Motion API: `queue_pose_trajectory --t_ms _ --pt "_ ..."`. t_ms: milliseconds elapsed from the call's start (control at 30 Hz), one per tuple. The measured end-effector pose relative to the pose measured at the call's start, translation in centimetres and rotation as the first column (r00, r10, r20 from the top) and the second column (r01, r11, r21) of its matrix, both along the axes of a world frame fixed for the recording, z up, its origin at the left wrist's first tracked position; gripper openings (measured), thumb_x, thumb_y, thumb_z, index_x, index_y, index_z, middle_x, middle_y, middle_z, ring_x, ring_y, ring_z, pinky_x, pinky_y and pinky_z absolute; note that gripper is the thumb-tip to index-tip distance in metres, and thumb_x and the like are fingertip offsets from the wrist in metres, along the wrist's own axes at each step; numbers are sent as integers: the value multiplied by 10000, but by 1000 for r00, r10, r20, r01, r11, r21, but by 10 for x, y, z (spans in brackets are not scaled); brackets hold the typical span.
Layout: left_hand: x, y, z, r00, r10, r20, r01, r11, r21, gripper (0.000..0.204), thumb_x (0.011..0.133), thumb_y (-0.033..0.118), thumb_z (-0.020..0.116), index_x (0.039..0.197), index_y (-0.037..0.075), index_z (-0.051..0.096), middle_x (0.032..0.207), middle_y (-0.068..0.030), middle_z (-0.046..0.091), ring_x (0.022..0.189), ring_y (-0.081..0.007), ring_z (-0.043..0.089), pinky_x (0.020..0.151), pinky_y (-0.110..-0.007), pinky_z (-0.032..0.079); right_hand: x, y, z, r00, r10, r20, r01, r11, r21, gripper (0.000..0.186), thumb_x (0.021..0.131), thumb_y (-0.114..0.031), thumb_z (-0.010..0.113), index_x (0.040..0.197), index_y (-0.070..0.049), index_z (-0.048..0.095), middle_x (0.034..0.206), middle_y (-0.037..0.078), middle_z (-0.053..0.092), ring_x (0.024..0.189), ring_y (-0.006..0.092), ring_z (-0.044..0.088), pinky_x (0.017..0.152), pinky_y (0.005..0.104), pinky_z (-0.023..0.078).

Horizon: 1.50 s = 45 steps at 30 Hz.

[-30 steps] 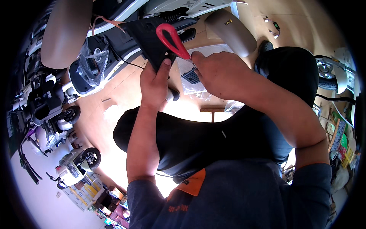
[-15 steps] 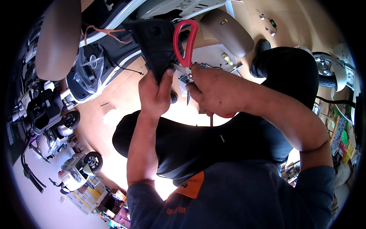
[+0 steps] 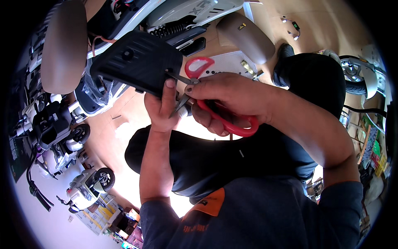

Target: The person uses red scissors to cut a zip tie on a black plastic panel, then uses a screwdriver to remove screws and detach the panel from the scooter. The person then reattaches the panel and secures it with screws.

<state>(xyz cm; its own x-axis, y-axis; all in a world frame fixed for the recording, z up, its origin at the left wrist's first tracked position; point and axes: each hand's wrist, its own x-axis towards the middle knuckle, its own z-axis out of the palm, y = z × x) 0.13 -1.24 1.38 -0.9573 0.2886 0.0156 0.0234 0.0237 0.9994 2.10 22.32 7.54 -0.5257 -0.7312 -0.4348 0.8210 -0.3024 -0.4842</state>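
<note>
My left hand (image 3: 161,110) grips a black ribbed plastic panel (image 3: 134,62) by its lower right part, thumb on its face. The panel is tilted and has a round hole or boss near its upper left. My right hand (image 3: 226,97) holds large red-handled scissors (image 3: 244,130) with their metal blades spread apart. One blade tip touches the panel near a small hole just above my left thumb; the other blade points down across my left hand. My right thumb lies by the scissors' pivot.
A white scooter body (image 3: 192,12) with a spring shock is at the top. A brown seat (image 3: 246,37) and a metal plate (image 3: 230,62) with small parts lie beyond my hands. Another brown seat (image 3: 64,50) and several scooters stand at left; a wheel (image 3: 350,74) is at right.
The black panel has turned and swung left and flatter, showing more of its face. The scissors have rotated, the red loop moving down and the blades spreading, one now at the panel.
</note>
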Motion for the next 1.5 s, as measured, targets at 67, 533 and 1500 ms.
queue_pose_trajectory --t_ms 67,533,1500 --pt "-4 11 6 998 40 48 -48 984 172 362 1087 181 587 1369 -47 594 1279 -89 679 1136 -147 630 1018 -307 482 -5 6 5 995 36 -91 -27 994 103 375 1100 -337 477 1031 6 610 761 110 698 609 216 696 596 327 561" --pt "-7 -1 -1 979 -56 -197 -38 895 -444 284 1091 181 582 1283 -21 639 973 -9 661 811 -67 516 705 -225 404 11 14 -13 464 662 -589 330 487 808 331 993 -193 553 1147 99 579 886 261 728 864 420 730 788 511 577" --pt "2 8 0 994 -32 -104 -10 926 -377 216 1056 173 616 1085 -30 682 775 -53 682 710 -107 589 656 -275 470 13 3 -19 616 522 -590 147 659 737 339 1074 -214 520 1174 107 479 749 186 688 683 307 743 668 424 588"
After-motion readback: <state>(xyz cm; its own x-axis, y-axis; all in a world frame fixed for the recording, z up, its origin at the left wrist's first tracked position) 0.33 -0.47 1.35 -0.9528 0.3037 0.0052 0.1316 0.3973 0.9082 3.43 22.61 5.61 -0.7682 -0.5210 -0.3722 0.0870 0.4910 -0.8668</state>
